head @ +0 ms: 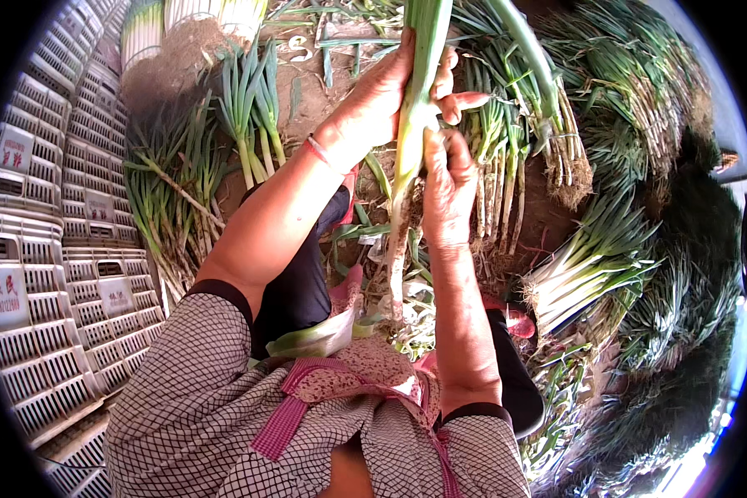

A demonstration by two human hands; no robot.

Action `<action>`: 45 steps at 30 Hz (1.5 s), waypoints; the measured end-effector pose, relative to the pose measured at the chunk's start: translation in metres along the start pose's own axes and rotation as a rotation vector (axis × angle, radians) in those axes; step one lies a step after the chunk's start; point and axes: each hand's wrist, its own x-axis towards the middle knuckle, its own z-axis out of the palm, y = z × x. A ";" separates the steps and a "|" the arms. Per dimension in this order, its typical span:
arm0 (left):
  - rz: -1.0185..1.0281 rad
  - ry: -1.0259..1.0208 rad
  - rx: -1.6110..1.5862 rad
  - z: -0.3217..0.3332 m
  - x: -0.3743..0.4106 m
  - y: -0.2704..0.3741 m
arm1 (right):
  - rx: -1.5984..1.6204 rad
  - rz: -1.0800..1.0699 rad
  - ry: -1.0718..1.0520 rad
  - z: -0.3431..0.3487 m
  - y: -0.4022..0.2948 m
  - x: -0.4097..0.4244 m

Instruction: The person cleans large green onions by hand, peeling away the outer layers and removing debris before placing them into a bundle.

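Observation:
A large green onion [414, 118] stands upright before me, its leafy top at the picture's upper edge and its soiled white stem pointing down. My left hand [383, 93] is closed around the leafy part from the left, its fingertips showing on the right side. Just below, my right hand [449, 187] pinches at the outer leaf layer where the leaves meet the stem. One bent green leaf [535, 62] arches off to the right. Strips of peeled leaf [420, 317] lie on the ground between my legs, below the stem's root end.
Stacked white plastic crates [31, 299] line the left side. Unpeeled green onions [174, 180] lie beside them, with bundled white ones [190, 18] behind. On the right are more bundles with roots [566, 149], a pile of cleaner white-stemmed onions [573, 280] and leaf scraps [554, 398].

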 end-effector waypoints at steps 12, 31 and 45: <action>0.116 0.172 -0.022 -0.041 -0.014 0.065 | -1.589 0.877 -0.518 -0.258 0.213 -0.282; 0.020 0.121 1.723 -0.011 -0.042 -0.050 | 0.173 0.645 0.098 -0.080 -0.014 -0.189; -1.183 -0.635 0.195 0.127 -0.148 -0.021 | 0.002 0.382 0.162 -0.130 0.010 -0.172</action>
